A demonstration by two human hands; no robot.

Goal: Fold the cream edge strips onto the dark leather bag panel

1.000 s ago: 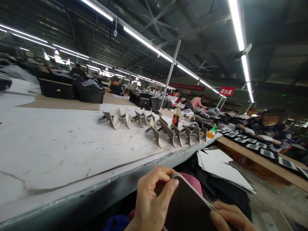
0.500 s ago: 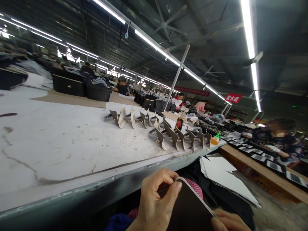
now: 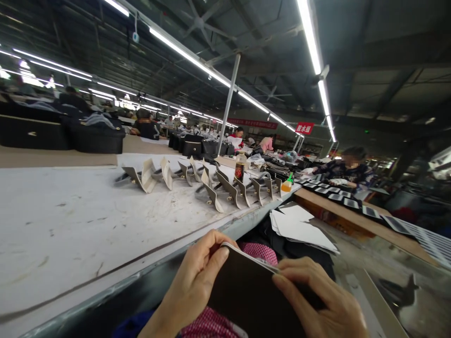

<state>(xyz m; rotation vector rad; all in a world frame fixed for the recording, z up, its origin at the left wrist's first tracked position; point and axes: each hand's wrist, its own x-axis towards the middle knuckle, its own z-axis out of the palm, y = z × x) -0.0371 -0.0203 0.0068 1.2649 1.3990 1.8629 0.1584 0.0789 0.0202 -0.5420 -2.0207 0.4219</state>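
Observation:
A dark brown panel with a pale layered edge (image 3: pixel 252 291) hangs between my two hands, above my lap and in front of the table edge. My left hand (image 3: pixel 197 272) pinches its upper left corner between thumb and fingers. Farther along the same edge, my right hand (image 3: pixel 317 291) grips it with thumb below and fingers over the top. Red-and-white checked cloth (image 3: pixel 259 251) shows behind and below the panel. Beyond my hands, several curved beige pieces with small metal fittings (image 3: pixel 229 188) stand in two rows on the white-covered table (image 3: pixel 88 225).
A bottle of orange liquid with a green cap (image 3: pixel 287 183) and a labelled jar (image 3: pixel 240 168) stand near the rows. White sheets (image 3: pixel 299 230) lie to the right on dark material. Black bags (image 3: pixel 93 134) sit at the back left. A co-worker (image 3: pixel 352 169) handles pieces along a bench.
The view has swung to the right, so the scene sits farther left. My right hand has come fully into view, and more of the panel shows between both hands.

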